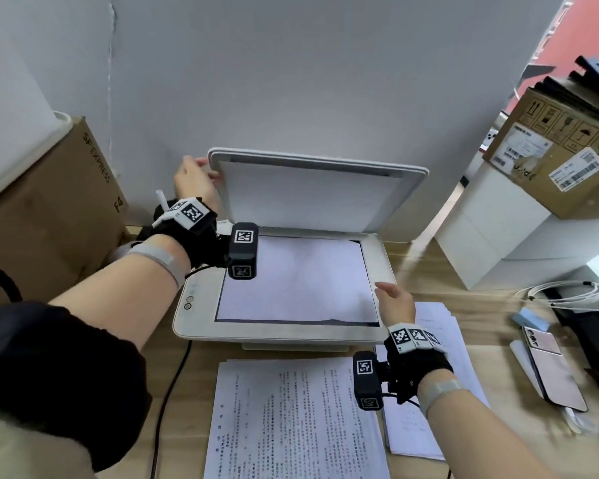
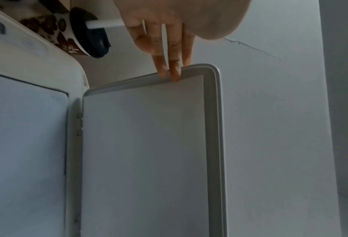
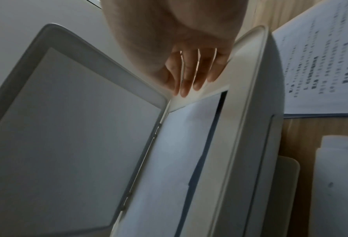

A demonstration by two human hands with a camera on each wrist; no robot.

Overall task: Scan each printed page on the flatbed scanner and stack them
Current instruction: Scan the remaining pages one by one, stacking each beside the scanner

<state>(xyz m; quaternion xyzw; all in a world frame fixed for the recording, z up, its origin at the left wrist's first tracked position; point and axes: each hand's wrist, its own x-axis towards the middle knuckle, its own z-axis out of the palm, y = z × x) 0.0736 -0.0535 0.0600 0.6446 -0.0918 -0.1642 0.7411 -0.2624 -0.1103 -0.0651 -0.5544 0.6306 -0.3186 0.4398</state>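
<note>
The white flatbed scanner (image 1: 201,326) stands mid-desk with its lid (image 1: 312,195) raised against the wall. My left hand (image 1: 194,174) grips the lid's upper left corner, fingertips (image 2: 169,72) over the rim. A sheet (image 1: 298,281) lies blank side up on the glass. My right hand (image 1: 393,299) is open, its straight fingers (image 3: 189,83) over the scanner's right border beside the sheet's edge; whether they touch is unclear. A stack of printed pages (image 1: 291,420) lies in front of the scanner. A second stack (image 1: 436,314) lies to the right, under my right wrist.
A cardboard box (image 1: 49,219) stands left of the scanner, with a lidded cup and straw (image 2: 83,32) beside it. On the right are white boxes topped by a labelled carton (image 1: 561,150), coiled cable (image 1: 574,292) and a phone (image 1: 554,368). A black cord (image 1: 170,385) runs off the front.
</note>
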